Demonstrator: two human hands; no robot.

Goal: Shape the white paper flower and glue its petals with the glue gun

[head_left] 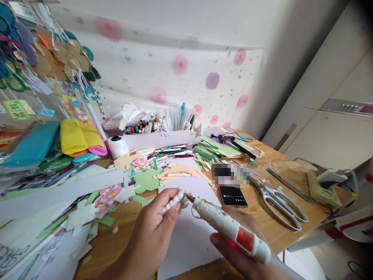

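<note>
My left hand (157, 225) is closed in a pinch on a small white, lumpy piece (174, 201), whose kind I cannot make out. My right hand (231, 252) wraps round a white hot glue gun (224, 221) with a red switch, a red glow beneath it and a pale glue stick at its rear end. The brown nozzle points left and meets or nearly meets the white piece at my left fingertips; contact is hard to tell. Beneath both hands lies a sheet of white paper (186, 249) on the wooden table (116, 241).
Large scissors (276, 202), a phone (233, 196) and a metal ruler-like strip (288, 184) lie at right. Behind are green paper strips (206, 149), a black glue gun (233, 142) and a pen box (160, 139). Paper scraps (81, 216) and a green flower cutout (145, 181) lie left.
</note>
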